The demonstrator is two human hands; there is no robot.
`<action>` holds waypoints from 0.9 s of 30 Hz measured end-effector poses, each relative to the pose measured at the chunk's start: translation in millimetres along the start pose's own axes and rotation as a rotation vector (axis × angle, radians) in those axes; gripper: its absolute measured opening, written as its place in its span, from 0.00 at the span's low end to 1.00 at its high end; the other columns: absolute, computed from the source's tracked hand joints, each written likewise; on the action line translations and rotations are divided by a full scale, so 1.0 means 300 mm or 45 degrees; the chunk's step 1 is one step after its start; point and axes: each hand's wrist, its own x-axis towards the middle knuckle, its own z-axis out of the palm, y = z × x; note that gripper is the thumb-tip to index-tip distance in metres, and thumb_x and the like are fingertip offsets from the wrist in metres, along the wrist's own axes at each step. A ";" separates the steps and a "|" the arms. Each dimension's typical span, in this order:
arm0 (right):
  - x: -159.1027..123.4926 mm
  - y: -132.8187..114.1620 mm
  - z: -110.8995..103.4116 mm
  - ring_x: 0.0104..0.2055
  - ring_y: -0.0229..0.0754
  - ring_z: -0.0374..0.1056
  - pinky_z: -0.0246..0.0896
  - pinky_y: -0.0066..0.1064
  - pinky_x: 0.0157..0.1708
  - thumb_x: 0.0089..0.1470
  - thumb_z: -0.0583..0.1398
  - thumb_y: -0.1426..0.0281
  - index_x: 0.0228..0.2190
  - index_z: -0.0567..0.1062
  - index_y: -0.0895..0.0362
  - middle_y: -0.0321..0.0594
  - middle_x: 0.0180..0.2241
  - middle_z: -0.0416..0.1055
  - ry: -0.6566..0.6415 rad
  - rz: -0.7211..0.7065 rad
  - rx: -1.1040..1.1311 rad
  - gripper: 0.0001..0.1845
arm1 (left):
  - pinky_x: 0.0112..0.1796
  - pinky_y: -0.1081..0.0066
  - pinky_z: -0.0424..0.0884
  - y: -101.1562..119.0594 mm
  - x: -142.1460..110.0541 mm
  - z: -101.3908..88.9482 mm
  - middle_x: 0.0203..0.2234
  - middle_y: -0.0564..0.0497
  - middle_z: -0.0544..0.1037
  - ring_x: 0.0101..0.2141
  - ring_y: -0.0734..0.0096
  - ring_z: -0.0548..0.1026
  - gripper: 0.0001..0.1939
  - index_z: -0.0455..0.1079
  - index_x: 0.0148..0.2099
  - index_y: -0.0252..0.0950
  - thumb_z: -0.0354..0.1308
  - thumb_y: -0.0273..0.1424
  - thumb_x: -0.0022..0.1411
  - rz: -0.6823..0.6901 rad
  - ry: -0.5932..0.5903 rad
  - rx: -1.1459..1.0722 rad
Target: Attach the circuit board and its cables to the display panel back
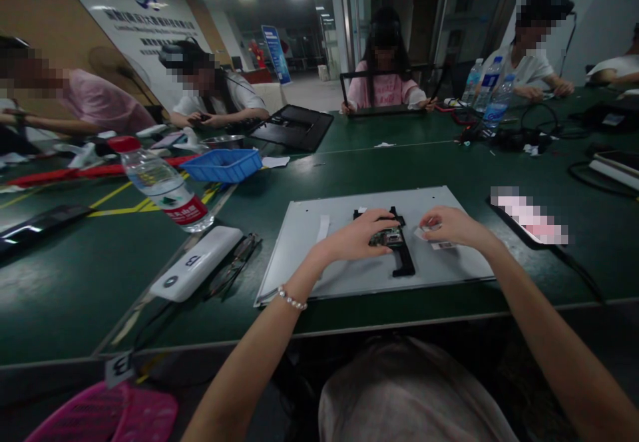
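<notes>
While my left hand (355,234) spreads over circuit board (393,237) already on white panel (344,277), right hand (453,226) pinches small pale piece (421,233) above panel, not yet laid.

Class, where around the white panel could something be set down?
Best looks the green table between the white panel and blue tray; a narrower patch lies between panel and phone. Crowded: left of the panel, with power bank and glasses, and around left hand and right hand.

4 plastic bottles (167,189), 1 blue tray (224,166), 1 pink basket (107,415), 1 white panel (344,279), 1 beaded bracelet (291,298).
</notes>
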 end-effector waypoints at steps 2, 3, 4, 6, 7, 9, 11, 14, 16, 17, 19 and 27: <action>-0.004 0.002 0.002 0.39 0.48 0.72 0.66 0.35 0.39 0.44 0.65 0.66 0.31 0.80 0.56 0.46 0.38 0.75 -0.031 -0.026 0.056 0.10 | 0.59 0.55 0.56 0.002 0.001 0.000 0.59 0.41 0.61 0.60 0.56 0.59 0.29 0.59 0.62 0.38 0.59 0.35 0.61 -0.001 0.005 0.003; -0.005 0.004 0.003 0.39 0.48 0.72 0.66 0.34 0.39 0.44 0.64 0.66 0.31 0.80 0.56 0.46 0.38 0.76 -0.051 -0.043 0.090 0.10 | 0.59 0.56 0.56 0.002 0.001 0.000 0.59 0.41 0.61 0.60 0.56 0.59 0.29 0.59 0.62 0.38 0.59 0.35 0.61 -0.004 0.008 0.003; -0.006 0.005 0.004 0.38 0.47 0.72 0.66 0.34 0.38 0.45 0.64 0.67 0.31 0.79 0.56 0.45 0.36 0.76 -0.072 -0.057 0.124 0.09 | 0.59 0.56 0.56 0.003 0.002 0.000 0.59 0.41 0.61 0.60 0.56 0.59 0.29 0.59 0.62 0.38 0.59 0.35 0.61 -0.005 0.012 0.002; -0.007 0.003 0.006 0.35 0.45 0.72 0.66 0.34 0.37 0.46 0.63 0.67 0.30 0.79 0.56 0.43 0.33 0.77 -0.101 -0.069 0.194 0.08 | 0.59 0.56 0.57 0.002 0.004 0.002 0.59 0.41 0.62 0.60 0.56 0.59 0.29 0.59 0.62 0.38 0.60 0.34 0.60 -0.003 0.022 -0.002; -0.007 0.001 0.007 0.34 0.44 0.72 0.66 0.34 0.37 0.47 0.62 0.68 0.30 0.79 0.56 0.42 0.31 0.77 -0.105 -0.069 0.234 0.08 | 0.59 0.56 0.57 0.002 0.004 0.003 0.59 0.41 0.62 0.59 0.57 0.60 0.29 0.59 0.62 0.38 0.60 0.34 0.60 -0.001 0.027 -0.005; -0.006 -0.006 0.008 0.33 0.44 0.72 0.66 0.34 0.37 0.47 0.61 0.68 0.31 0.79 0.57 0.42 0.30 0.77 -0.104 -0.065 0.321 0.08 | 0.59 0.56 0.57 0.002 0.006 0.004 0.58 0.41 0.62 0.59 0.57 0.60 0.28 0.59 0.62 0.38 0.59 0.33 0.60 0.004 0.030 -0.009; -0.005 -0.014 0.008 0.34 0.43 0.72 0.66 0.34 0.38 0.48 0.60 0.68 0.31 0.79 0.57 0.41 0.31 0.77 -0.112 -0.063 0.409 0.09 | 0.59 0.56 0.57 0.004 0.007 0.004 0.58 0.41 0.63 0.59 0.57 0.60 0.28 0.60 0.62 0.38 0.59 0.33 0.60 0.008 0.026 -0.012; -0.004 -0.029 0.010 0.36 0.43 0.72 0.66 0.33 0.38 0.48 0.60 0.67 0.33 0.79 0.57 0.41 0.33 0.78 -0.173 -0.064 0.517 0.11 | 0.59 0.56 0.57 0.012 0.010 0.000 0.58 0.41 0.63 0.59 0.57 0.60 0.27 0.60 0.61 0.38 0.58 0.32 0.61 0.017 0.018 -0.008; -0.003 -0.040 0.015 0.36 0.42 0.72 0.66 0.33 0.39 0.49 0.60 0.65 0.34 0.79 0.57 0.41 0.34 0.78 -0.208 -0.081 0.540 0.11 | 0.58 0.57 0.57 0.019 0.012 -0.002 0.58 0.41 0.63 0.59 0.58 0.61 0.26 0.60 0.61 0.38 0.57 0.31 0.62 0.030 0.016 -0.004; -0.002 -0.046 0.019 0.36 0.42 0.72 0.66 0.34 0.39 0.49 0.60 0.65 0.34 0.79 0.56 0.41 0.34 0.77 -0.214 -0.093 0.530 0.12 | 0.58 0.57 0.57 0.022 0.013 -0.002 0.57 0.42 0.63 0.58 0.58 0.61 0.25 0.61 0.61 0.38 0.57 0.31 0.62 0.037 0.015 -0.002; 0.000 -0.056 0.028 0.35 0.41 0.72 0.66 0.34 0.39 0.50 0.60 0.65 0.34 0.79 0.57 0.41 0.33 0.77 -0.202 -0.126 0.496 0.12 | 0.58 0.58 0.58 0.030 0.015 -0.002 0.57 0.42 0.64 0.58 0.58 0.62 0.24 0.62 0.60 0.39 0.57 0.30 0.61 0.049 0.010 0.005; 0.000 -0.075 0.041 0.35 0.41 0.72 0.67 0.33 0.37 0.47 0.60 0.72 0.41 0.74 0.55 0.39 0.32 0.77 -0.137 -0.186 0.483 0.16 | 0.58 0.58 0.57 0.041 0.023 0.016 0.56 0.43 0.64 0.58 0.57 0.61 0.20 0.66 0.57 0.40 0.54 0.28 0.62 0.077 -0.019 0.156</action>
